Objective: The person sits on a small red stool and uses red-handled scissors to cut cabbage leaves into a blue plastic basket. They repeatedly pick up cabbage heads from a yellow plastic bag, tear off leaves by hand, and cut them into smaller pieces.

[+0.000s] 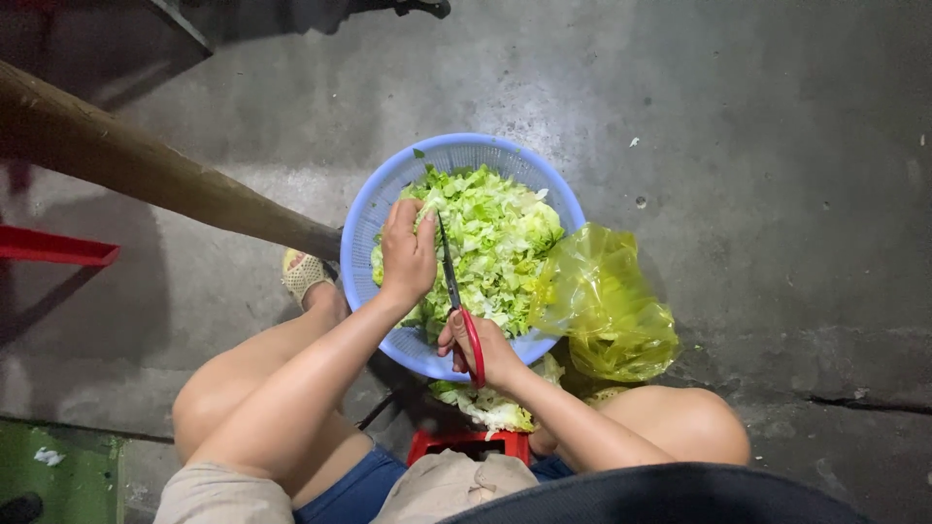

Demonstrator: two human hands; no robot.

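While gripping scissors (456,291), right hand (485,354) low

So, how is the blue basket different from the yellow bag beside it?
The basket is blue, round and rigid, with a perforated wall; the bag is yellow, translucent and crumpled. The basket stands open and full of cut greens; what the bag holds cannot be told. Both sit on the concrete floor, touching.

Grey concrete floor (777,194), blue plastic basket (374,209) on it; yellow bag (612,311) beside, red stool (471,444)
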